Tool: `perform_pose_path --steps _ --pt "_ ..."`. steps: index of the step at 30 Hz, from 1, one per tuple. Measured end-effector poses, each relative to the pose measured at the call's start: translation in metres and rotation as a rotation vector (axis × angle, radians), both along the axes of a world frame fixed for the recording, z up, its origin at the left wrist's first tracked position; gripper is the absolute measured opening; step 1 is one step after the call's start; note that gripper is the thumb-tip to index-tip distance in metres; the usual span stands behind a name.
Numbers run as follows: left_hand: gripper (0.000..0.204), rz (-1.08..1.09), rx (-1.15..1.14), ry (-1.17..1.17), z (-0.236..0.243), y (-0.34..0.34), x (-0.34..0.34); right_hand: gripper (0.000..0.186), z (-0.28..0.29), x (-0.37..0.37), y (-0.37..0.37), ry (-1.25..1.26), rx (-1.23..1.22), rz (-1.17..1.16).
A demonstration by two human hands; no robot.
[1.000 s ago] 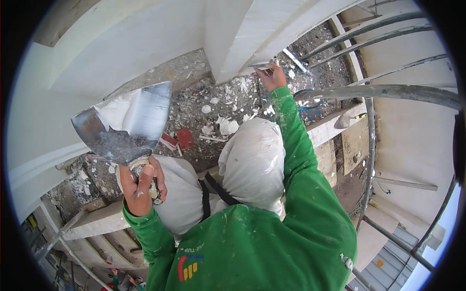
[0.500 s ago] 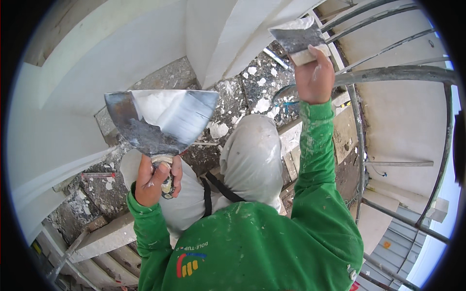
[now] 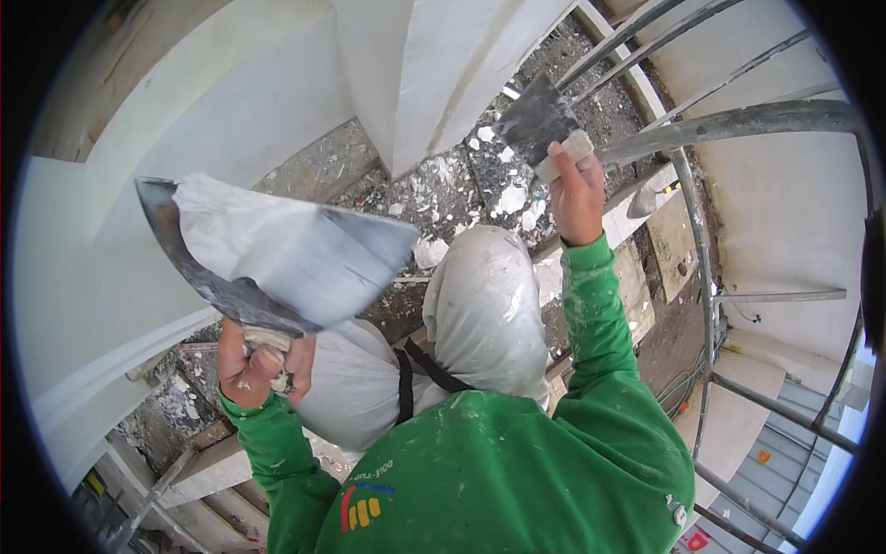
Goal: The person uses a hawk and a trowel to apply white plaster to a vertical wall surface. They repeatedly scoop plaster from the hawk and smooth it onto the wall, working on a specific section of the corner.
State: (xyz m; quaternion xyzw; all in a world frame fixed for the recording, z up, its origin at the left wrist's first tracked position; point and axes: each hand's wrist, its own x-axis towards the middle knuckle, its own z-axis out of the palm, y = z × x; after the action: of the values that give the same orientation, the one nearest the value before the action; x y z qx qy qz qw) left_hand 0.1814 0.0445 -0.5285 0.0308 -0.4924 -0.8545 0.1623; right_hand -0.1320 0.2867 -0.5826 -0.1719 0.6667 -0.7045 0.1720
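Note:
My left hand [image 3: 257, 367] is closed round the handle of a wide putty knife [image 3: 355, 258], whose broad metal blade is tilted, with its left end higher. White plaster [image 3: 221, 217] lies in a thick mass over the left and middle of that blade. Higher up and to the right, my right hand [image 3: 580, 198] grips a smaller putty knife [image 3: 535, 115] by its pale, plaster-crusted handle. Its square dark blade points up and left, and little plaster shows on it. The two blades are well apart. Part of the wide knife's handle is hidden by my fingers.
White walls [image 3: 268, 102] and a projecting wall corner [image 3: 392, 102] stand ahead and left. Metal railing bars [image 3: 738, 129] curve along the right. Plaster scraps [image 3: 510, 198] litter the dark floor. A trowel [image 3: 643, 200] lies on a ledge beyond my right forearm.
Both hands have come lower, and the right has moved slightly left. The wide blade has tipped, showing more plaster. The small blade has turned and no longer shows its white plaster load.

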Motion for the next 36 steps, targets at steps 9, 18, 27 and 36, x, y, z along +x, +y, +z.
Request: perform_pose_path --steps 9,18,27,36 --pt "0.023 0.511 -0.088 -0.298 -0.023 0.015 0.013 0.020 -0.314 -0.102 -0.006 -0.858 -0.129 -0.141" --pt "0.030 0.643 -0.064 -0.310 -0.010 0.032 0.026 0.033 -0.355 -0.108 -0.061 -1.033 -0.377 -0.243" --pt "0.030 0.655 -0.105 -0.356 -0.011 0.033 0.016 0.035 -0.288 -0.104 -0.077 -0.934 -0.389 -0.115" --pt "0.025 0.513 -0.022 -0.263 -0.025 0.019 0.012 0.029 -0.166 -0.102 -0.074 -0.780 -0.429 -0.048"
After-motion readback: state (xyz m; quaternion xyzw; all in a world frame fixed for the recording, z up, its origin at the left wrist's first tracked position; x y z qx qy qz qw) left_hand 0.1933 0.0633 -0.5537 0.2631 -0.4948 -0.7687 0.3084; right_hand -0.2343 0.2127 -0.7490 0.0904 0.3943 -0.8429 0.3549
